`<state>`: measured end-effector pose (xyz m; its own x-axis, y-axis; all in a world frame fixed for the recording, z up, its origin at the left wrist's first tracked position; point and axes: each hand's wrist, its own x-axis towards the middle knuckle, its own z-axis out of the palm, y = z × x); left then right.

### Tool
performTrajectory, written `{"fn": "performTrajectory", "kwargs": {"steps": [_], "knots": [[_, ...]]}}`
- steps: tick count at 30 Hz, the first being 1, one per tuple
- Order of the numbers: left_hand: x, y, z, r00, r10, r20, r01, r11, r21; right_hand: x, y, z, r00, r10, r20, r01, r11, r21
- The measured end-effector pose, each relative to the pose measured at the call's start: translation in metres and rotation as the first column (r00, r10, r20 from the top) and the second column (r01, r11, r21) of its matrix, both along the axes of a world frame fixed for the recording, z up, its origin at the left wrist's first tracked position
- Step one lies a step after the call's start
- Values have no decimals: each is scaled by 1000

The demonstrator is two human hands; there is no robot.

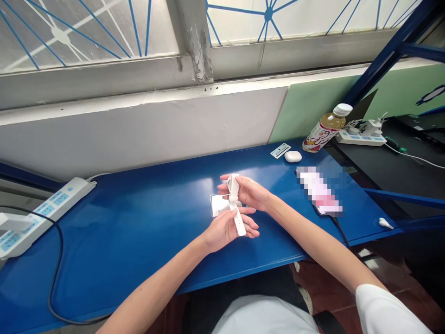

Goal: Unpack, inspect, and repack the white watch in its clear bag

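A white watch point(234, 189) with a perforated strap is held over the middle of the blue desk by both hands. My right hand point(253, 191) grips its upper part, thumb on the front and fingers behind. Lower down, my left hand point(224, 231) pinches the strap under the thumb; the other fingers are stretched out behind it. The strap's free end points down towards me. The watch's face cannot be made out. Just behind the hands, a flat white object point(219, 204) lies on the desk, partly covered by them.
A white power strip point(52, 211) with a black cable is at left. To the right are a card point(280, 150), a white earbud case point(293, 157), a drink bottle point(325, 130), a phone point(318, 190) on a cable and earbuds point(385, 223) near the desk's edge.
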<state>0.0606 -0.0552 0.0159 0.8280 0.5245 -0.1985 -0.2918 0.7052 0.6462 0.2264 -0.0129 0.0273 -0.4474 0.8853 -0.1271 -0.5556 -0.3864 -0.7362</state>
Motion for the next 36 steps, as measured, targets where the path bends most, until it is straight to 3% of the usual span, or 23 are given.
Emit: {"fn": "performTrajectory", "kwargs": {"steps": [5,9,15,20,22,25,30,33,36], "knots": [[-3,0,-4,999,-50,-19,51,998,22,-3,-5,3,986,164,-31,-163,986,22],[-3,1,-2,998,-49,-35,50,998,30,-3,-6,1,990,141,-21,-141,990,19],[0,3,5,996,62,-69,-63,998,-2,0,-3,1,998,55,-6,-54,998,22],[-3,4,8,996,55,-76,-56,998,-14,-1,-1,3,995,78,-63,-80,996,-25],[-4,4,9,999,31,-37,-32,999,-22,0,0,7,995,33,-89,-35,999,-24],[-7,5,10,999,2,45,0,1000,-29,5,2,12,985,-131,-115,130,991,-15],[-10,7,10,995,61,81,-62,998,12,14,7,12,930,-358,-79,361,932,22],[-11,7,10,990,121,76,-125,991,44,14,6,8,928,-365,-75,370,927,57],[-10,7,11,987,151,55,-155,984,85,11,3,6,956,-294,18,291,951,103]]}}
